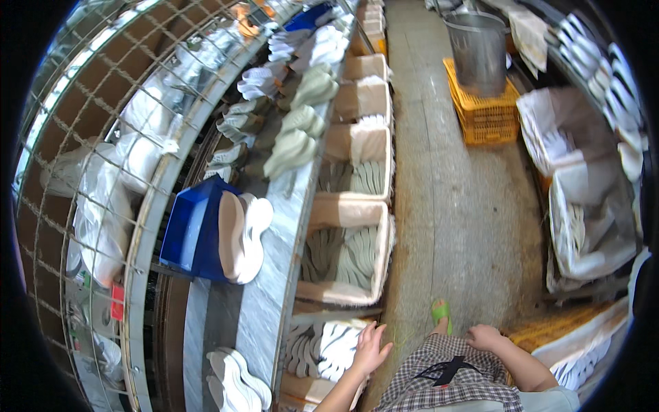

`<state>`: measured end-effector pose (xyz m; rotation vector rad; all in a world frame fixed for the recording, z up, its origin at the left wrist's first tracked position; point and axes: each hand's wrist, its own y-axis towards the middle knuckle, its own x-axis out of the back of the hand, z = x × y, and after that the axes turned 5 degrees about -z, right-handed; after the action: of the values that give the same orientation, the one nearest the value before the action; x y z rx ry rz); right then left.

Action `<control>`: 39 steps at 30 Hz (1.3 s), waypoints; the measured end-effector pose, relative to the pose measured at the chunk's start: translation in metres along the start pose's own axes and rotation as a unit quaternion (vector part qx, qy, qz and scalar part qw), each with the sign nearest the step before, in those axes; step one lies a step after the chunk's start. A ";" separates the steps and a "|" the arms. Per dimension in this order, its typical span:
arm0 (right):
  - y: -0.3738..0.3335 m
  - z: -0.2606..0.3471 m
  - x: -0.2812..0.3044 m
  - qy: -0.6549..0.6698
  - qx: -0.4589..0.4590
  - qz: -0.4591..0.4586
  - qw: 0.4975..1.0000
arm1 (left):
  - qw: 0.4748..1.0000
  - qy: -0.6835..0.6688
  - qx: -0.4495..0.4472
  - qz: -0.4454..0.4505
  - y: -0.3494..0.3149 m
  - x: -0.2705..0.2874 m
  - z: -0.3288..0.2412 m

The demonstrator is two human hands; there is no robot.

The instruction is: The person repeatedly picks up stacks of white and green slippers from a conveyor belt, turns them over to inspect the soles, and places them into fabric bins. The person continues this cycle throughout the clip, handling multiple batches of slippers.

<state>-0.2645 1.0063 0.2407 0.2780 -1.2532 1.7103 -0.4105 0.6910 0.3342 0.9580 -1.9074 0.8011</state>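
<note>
My left hand (371, 350) hangs open with its fingers apart. It is beside a lined bin of white and grey shoe soles (336, 350) below the bench, and holds nothing. My right hand (484, 338) is loosely curled by the checked apron (453, 371), with nothing visible in it. On the grey marbled bench (268, 295) at left, white soles (233, 384) lie near me. Farther along, a white sole (254, 237) and a beige insole (231, 233) lean on a blue bin (199, 230). Pale green soles (295, 141) lie beyond.
Cloth-lined bins (343, 257) of grey-green soles line the aisle's left side. White-lined crates (590, 226) stand at right. A metal bucket (477, 51) sits on yellow crates (484, 113) ahead. A wire mesh (75, 89) runs along the far left.
</note>
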 end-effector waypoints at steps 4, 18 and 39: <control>0.011 -0.018 0.077 -0.012 -0.096 0.001 0.995 | 0.992 -0.061 -0.050 -0.096 0.096 0.055 -0.002; 0.177 -0.065 0.277 0.025 -0.052 -0.026 0.998 | 0.788 -0.344 -0.078 -0.504 0.380 0.293 0.018; 0.385 -0.069 0.439 -0.020 -0.092 0.047 0.994 | 0.877 0.063 0.307 -0.364 0.595 0.418 0.390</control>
<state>-0.7706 1.3050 0.2622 0.1458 -1.4621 1.6619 -1.2177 0.5468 0.4277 1.8090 -1.0137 0.9681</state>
